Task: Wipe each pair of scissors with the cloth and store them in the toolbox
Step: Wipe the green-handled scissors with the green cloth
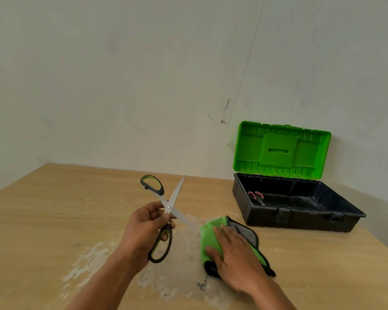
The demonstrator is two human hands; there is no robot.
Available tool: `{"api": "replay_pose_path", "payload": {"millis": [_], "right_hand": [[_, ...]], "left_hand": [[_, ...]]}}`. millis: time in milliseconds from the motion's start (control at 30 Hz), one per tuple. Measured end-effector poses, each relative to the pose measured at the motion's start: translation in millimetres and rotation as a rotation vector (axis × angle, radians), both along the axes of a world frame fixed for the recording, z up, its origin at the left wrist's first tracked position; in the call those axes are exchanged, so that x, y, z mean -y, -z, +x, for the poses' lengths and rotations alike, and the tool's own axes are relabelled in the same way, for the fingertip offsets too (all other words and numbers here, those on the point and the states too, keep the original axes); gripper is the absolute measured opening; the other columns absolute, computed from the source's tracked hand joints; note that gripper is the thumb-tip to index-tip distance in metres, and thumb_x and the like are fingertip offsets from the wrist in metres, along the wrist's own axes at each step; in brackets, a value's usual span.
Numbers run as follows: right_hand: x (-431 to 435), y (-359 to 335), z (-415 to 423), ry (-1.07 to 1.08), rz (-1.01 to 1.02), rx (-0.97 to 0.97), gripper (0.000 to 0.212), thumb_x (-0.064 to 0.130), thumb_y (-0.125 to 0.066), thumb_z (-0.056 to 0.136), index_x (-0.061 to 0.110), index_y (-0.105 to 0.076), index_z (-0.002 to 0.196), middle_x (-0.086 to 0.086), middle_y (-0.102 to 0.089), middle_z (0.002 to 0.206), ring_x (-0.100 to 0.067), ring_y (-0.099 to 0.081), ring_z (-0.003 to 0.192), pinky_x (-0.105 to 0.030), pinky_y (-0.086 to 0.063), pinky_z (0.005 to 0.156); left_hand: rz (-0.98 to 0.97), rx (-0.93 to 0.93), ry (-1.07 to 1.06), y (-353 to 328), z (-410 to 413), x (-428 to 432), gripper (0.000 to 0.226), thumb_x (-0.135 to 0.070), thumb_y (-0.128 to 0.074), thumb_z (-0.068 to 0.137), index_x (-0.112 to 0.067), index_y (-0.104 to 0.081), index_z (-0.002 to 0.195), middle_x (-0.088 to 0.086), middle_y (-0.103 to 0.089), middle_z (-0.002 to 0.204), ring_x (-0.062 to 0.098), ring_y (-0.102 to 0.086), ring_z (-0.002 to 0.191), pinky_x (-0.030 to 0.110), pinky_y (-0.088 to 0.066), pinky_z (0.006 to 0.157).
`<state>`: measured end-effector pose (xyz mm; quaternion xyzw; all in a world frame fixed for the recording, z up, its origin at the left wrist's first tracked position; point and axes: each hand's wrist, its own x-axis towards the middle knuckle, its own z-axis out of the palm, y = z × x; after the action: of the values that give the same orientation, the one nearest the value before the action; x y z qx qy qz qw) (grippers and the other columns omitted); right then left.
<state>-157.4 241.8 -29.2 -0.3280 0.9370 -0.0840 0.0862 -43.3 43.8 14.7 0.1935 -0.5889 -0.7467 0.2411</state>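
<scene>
The red scissors (257, 196) lie already in the open toolbox (300, 218). The left hand (143, 227) grips the green scissors (169, 206), blades spread, above the bench (54, 209). The right hand (233, 249) lies flat, fingers straight, on the cloth (207, 236). I judge that wiping and storing this pair is not yet done.

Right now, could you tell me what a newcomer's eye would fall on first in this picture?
The open scissors, held up by the left hand mid-table, stand out first. Next comes the toolbox at the back right, its bright green lid raised, with small pink scissors inside. The right hand lies flat on a green cloth in front.
</scene>
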Motion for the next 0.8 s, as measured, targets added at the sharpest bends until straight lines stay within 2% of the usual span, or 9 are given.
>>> {"api": "replay_pose_path", "payload": {"millis": [100,167,200,233,300,367,500,700,800], "right_hand": [[1.0,-4.4,6.0,0.013,-0.034,-0.053,0.103,0.076,0.012,0.075,0.029,-0.008,0.164,0.004,-0.007,0.173,-0.018,-0.002,0.16,-0.034,0.002,0.126],[4.5,-13.7,18.1,-0.002,-0.235,-0.113,0.08,0.068,-0.008,0.094,0.028,-0.035,0.157,0.006,-0.036,0.163,-0.01,-0.029,0.151,-0.026,-0.017,0.124],[5.6,-22.3,26.5,0.0,-0.394,-0.075,0.071,0.067,-0.019,0.095,0.029,-0.052,0.145,0.008,-0.054,0.147,0.0,-0.046,0.136,-0.016,-0.032,0.114],[6.4,-33.0,35.8,0.012,-0.572,0.041,0.063,0.069,-0.029,0.093,0.029,-0.064,0.128,0.01,-0.067,0.126,0.006,-0.058,0.115,-0.011,-0.043,0.099],[8.8,-53.1,53.3,0.005,-0.849,0.43,0.045,0.06,-0.051,0.09,0.025,-0.073,0.107,0.003,-0.076,0.098,-0.002,-0.07,0.09,-0.017,-0.053,0.079],[10.9,-68.4,67.2,-0.07,-0.944,0.584,0.029,0.044,-0.065,0.093,0.019,-0.074,0.105,-0.005,-0.077,0.096,-0.012,-0.073,0.083,-0.026,-0.057,0.073],[18.2,-78.1,77.5,-0.106,-0.978,0.485,0.012,0.024,-0.077,0.092,0.019,-0.074,0.102,-0.009,-0.075,0.087,-0.011,-0.067,0.071,-0.027,-0.056,0.065],[2.6,-91.7,75.4,-0.155,-1.009,0.421,0.009,0.014,-0.077,0.092,0.022,-0.077,0.096,-0.004,-0.073,0.075,-0.014,-0.064,0.065,-0.028,-0.055,0.062],[-10.1,-99.5,71.6,-0.163,-1.034,0.434,0.011,0.007,-0.076,0.091,0.016,-0.078,0.097,-0.003,-0.072,0.074,-0.015,-0.063,0.064,-0.027,-0.055,0.061]], "left_hand": [[0.011,-0.021,-0.014,-4.5,8.2,-11.5,0.02,0.005,-0.055,0.096,-0.005,-0.063,0.111,0.017,-0.076,0.088,0.02,-0.065,0.068,0.029,-0.047,0.047],[0.031,-0.041,-0.03,-8.1,13.9,-19.1,0.017,0.003,-0.056,0.096,-0.005,-0.062,0.109,0.014,-0.077,0.089,0.02,-0.066,0.068,0.029,-0.049,0.049],[0.039,-0.052,-0.041,-9.9,16.1,-22.5,0.016,0.003,-0.056,0.096,-0.006,-0.062,0.109,0.013,-0.077,0.089,0.021,-0.066,0.069,0.03,-0.049,0.05],[0.045,-0.065,-0.054,-11.9,17.7,-25.9,0.016,0.002,-0.056,0.096,-0.006,-0.063,0.108,0.013,-0.077,0.089,0.022,-0.066,0.07,0.03,-0.049,0.051],[0.05,-0.092,-0.084,-16.8,19.2,-33.1,0.016,0.001,-0.056,0.096,-0.007,-0.063,0.109,0.013,-0.077,0.09,0.023,-0.065,0.074,0.031,-0.049,0.054],[0.04,-0.116,-0.118,-23.4,20.0,-41.8,0.015,-0.002,-0.056,0.097,-0.009,-0.064,0.108,0.011,-0.077,0.089,0.021,-0.064,0.076,0.031,-0.05,0.058],[0.014,-0.18,-0.143,-40.7,23.5,-60.3,0.01,-0.01,-0.059,0.097,-0.011,-0.067,0.103,0.005,-0.077,0.085,0.012,-0.067,0.075,0.027,-0.054,0.067],[-0.068,-0.222,-0.057,-58.1,34.6,-63.7,0.013,-0.018,-0.057,0.098,-0.016,-0.062,0.11,0.008,-0.077,0.092,0.018,-0.072,0.088,0.036,-0.057,0.075],[-0.016,-0.251,-0.077,-62.5,40.6,-49.5,0.023,-0.017,-0.059,0.096,-0.005,-0.061,0.116,0.013,-0.076,0.1,0.03,-0.071,0.1,0.04,-0.059,0.081]]}}
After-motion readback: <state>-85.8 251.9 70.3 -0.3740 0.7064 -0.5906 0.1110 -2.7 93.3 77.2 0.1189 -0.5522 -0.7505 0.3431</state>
